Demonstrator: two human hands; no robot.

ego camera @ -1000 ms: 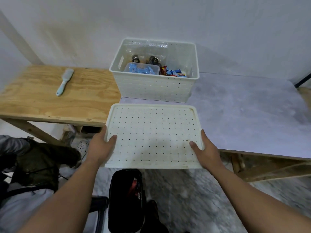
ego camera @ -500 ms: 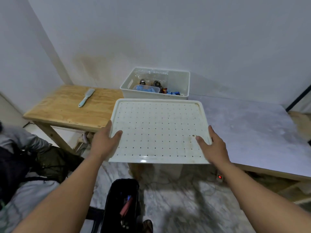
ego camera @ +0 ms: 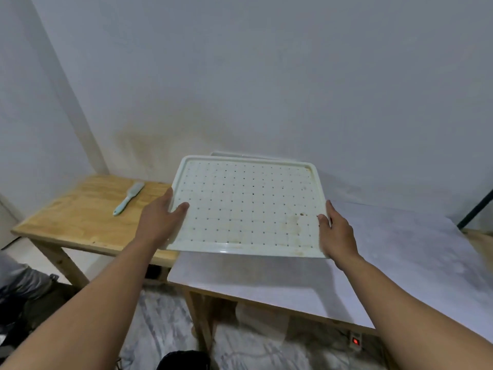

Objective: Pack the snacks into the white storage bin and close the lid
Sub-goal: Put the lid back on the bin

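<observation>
Brush (ego camera: 128,198) lay on wooden bench (ego camera: 80,214), left of the grip. Left hand (ego camera: 160,221) and right hand (ego camera: 337,233) clamped lid (ego camera: 248,206) by its side edges, hiding the bin (ego camera: 221,154) behind it.

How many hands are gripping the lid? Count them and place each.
2. The left hand grips the white perforated lid at its left edge; the right hand grips its right edge, thumbs on top. No other hand is in view.
</observation>
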